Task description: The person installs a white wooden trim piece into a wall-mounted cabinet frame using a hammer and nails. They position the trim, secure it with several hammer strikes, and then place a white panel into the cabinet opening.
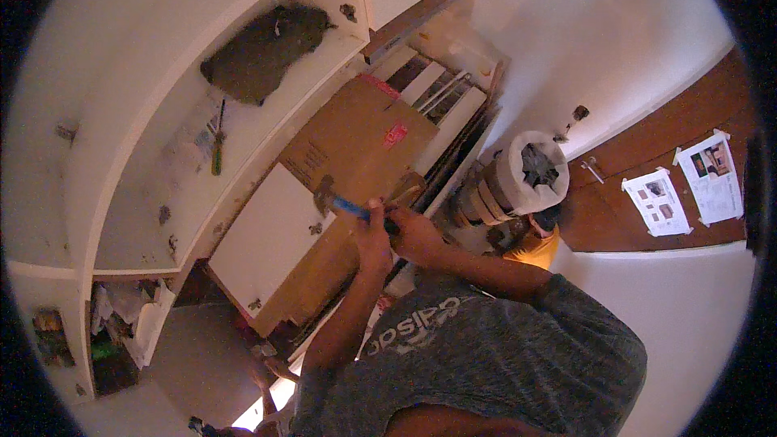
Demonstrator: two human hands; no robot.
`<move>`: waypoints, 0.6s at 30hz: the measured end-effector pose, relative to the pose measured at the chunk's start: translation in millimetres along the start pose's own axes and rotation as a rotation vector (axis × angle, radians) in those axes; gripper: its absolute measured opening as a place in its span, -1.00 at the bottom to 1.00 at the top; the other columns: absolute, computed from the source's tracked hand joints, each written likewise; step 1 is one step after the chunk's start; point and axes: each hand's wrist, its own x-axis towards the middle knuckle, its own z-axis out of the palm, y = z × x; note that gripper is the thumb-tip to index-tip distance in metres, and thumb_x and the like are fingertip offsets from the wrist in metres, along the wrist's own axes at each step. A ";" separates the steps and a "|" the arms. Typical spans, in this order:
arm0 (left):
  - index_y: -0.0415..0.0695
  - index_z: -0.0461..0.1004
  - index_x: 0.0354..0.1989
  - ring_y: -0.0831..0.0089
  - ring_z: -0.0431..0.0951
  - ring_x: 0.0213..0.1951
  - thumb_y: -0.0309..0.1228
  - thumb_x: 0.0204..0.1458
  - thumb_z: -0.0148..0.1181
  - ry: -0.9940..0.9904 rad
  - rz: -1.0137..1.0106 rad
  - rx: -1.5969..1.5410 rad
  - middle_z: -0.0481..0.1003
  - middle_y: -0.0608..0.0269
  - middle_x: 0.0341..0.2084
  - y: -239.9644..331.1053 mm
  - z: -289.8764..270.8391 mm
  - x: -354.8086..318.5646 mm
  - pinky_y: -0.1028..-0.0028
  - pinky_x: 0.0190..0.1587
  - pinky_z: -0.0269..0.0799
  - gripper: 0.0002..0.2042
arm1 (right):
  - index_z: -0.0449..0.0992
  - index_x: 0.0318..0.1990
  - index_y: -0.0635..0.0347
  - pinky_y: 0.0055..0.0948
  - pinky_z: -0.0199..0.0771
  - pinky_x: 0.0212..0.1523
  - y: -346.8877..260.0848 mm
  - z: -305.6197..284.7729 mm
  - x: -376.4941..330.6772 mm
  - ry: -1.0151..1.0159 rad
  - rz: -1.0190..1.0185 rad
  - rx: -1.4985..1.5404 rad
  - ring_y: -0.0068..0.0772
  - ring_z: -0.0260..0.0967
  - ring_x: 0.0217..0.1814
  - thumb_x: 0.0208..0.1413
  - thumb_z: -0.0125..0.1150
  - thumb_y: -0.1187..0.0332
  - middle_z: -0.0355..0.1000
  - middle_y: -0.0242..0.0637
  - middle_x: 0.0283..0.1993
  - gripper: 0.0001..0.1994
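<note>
A hammer (350,207) with a blue shaft and a dark grip points to the left, its metal head over the edge of a white panel. My left hand (372,235) is closed round the shaft. Behind it, my right hand (414,236) is closed at the dark grip end; its fingers are partly hidden. Below the hammer lies the white panel (263,235), with metal hinges fixed along its edge. It rests on a large brown cardboard sheet (348,129).
An open white cabinet (146,170) on the left holds a dark cloth (267,53) and a green-handled screwdriver (217,150). A lined bin (502,182) stands right, beside a person in orange (536,249). Another person's hand (267,374) shows lower left. Paper sheets (657,202) hang on a brown door.
</note>
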 end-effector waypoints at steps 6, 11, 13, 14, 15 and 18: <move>-0.20 0.41 0.03 0.34 0.51 -0.24 -0.02 0.39 0.01 0.076 -0.118 -0.184 0.49 0.20 -0.32 6.7 -18.9 0.0 0.28 -0.16 0.48 -0.57 | 0.48 0.19 0.21 -0.08 0.50 0.13 -6.2 -27.5 20.3 -0.166 -0.389 0.003 0.13 0.52 0.10 0.11 0.32 0.16 0.57 0.06 0.00 -0.48; -0.13 0.43 -0.02 0.40 0.41 -0.46 -0.07 0.39 0.01 0.159 -0.166 -0.384 0.38 0.31 -0.50 13.5 -59.4 -16.3 0.27 -0.32 0.46 -0.66 | 0.59 0.09 0.05 -0.19 0.50 0.06 47.7 -108.8 137.3 -0.592 0.040 -0.167 -0.16 0.53 -0.01 0.14 0.31 -0.03 0.58 -0.13 -0.05 -0.53; -0.10 0.47 -0.09 0.46 0.33 -0.53 -0.10 0.37 0.05 0.241 -0.180 -0.236 0.33 0.36 -0.54 1.5 -100.1 -16.9 0.32 -0.40 0.42 -0.70 | 0.53 0.10 0.09 -0.17 0.49 -0.06 126.1 -156.3 246.7 -0.070 0.134 -0.068 -0.21 0.48 -0.11 0.21 0.25 -0.01 0.53 -0.19 -0.11 -0.55; -0.09 0.49 -0.14 0.48 0.29 -0.55 -0.13 0.37 0.06 0.306 -0.184 -0.109 0.32 0.38 -0.55 -5.0 -120.0 -15.4 0.36 -0.45 0.39 -0.73 | 0.50 0.10 0.11 -0.16 0.49 -0.12 161.5 -187.9 301.8 0.172 0.144 0.083 -0.24 0.46 -0.17 0.24 0.22 0.00 0.51 -0.23 -0.14 -0.56; -0.09 0.50 -0.18 0.51 0.31 -0.55 -0.15 0.36 0.08 0.330 -0.187 -0.175 0.32 0.39 -0.56 -3.4 -114.5 -17.9 0.39 -0.47 0.39 -0.74 | 0.48 0.11 0.14 -0.15 0.49 -0.18 198.1 -230.6 347.4 0.395 0.139 0.277 -0.27 0.44 -0.22 0.28 0.19 0.02 0.49 -0.26 -0.17 -0.57; -0.10 0.53 -0.19 0.55 0.36 -0.53 -0.19 0.32 0.14 0.457 -0.078 -0.032 0.33 0.40 -0.57 4.9 -162.6 -61.9 0.41 -0.46 0.53 -0.78 | 0.34 0.21 0.17 -0.10 0.51 -0.05 186.8 -280.7 436.3 0.601 0.262 1.284 -0.19 0.43 -0.11 0.34 0.10 -0.06 0.43 -0.18 -0.04 -0.47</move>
